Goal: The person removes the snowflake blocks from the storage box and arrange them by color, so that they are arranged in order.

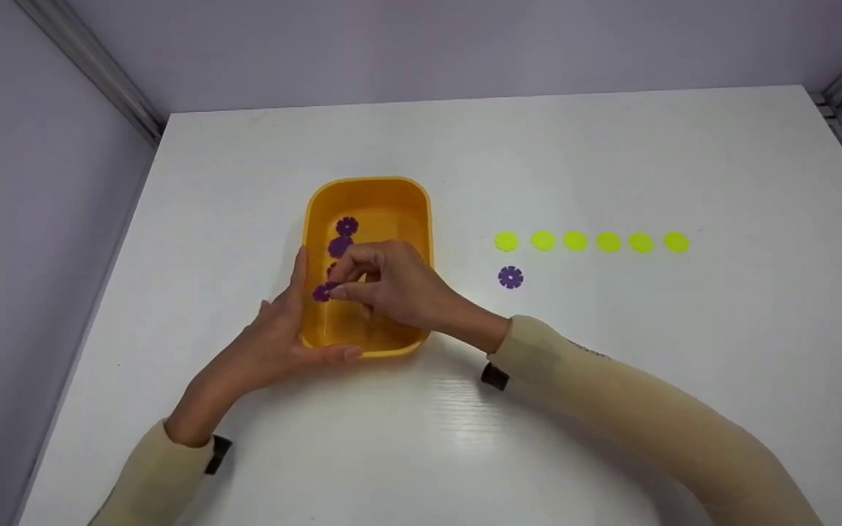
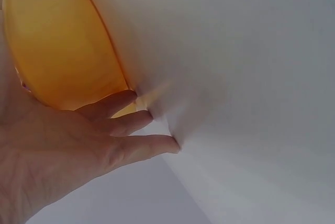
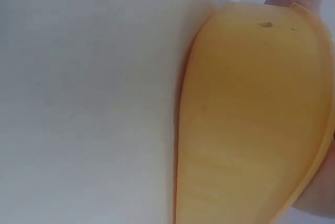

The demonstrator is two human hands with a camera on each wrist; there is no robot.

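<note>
Purple disc in hand: I see the right hand (image 1: 392, 285) pinching a purple flower disc (image 1: 322, 292) between thumb and fingertips, at the left rim of the tub, centre-left of the head view.
Tub: an orange rectangular tub (image 1: 421, 219) with rounded corners stands on the table just left of frame centre; its wall fills the upper left of the left wrist view (image 2: 57, 51) and the right half of the right wrist view (image 3: 251, 119).
Left hand: my left hand (image 1: 282, 343) lies against the tub's left and near walls, fingers straight, thumb up along the left side; it presses the tub and clasps nothing.
Discs in tub: two more purple discs (image 1: 343, 237) lie in the tub's far half; a third is mostly covered by the right hand's fingers.
Disc on table: one purple disc (image 1: 510, 277) lies right of the tub, just under the left end of the yellow row.
Yellow row: six yellow discs (image 1: 590, 241) lie in a line in the right half of the head view.
Writing: I can read no brand, label or text anywhere.
Surface: white table (image 1: 611, 380) with a slight sheen.
Room: pale lilac walls (image 1: 41, 219) with metal corner strips at upper left and upper right.
Cut off: both forearms, in beige sleeves, leave the lower edge; neither wrist view shows any disc.
</note>
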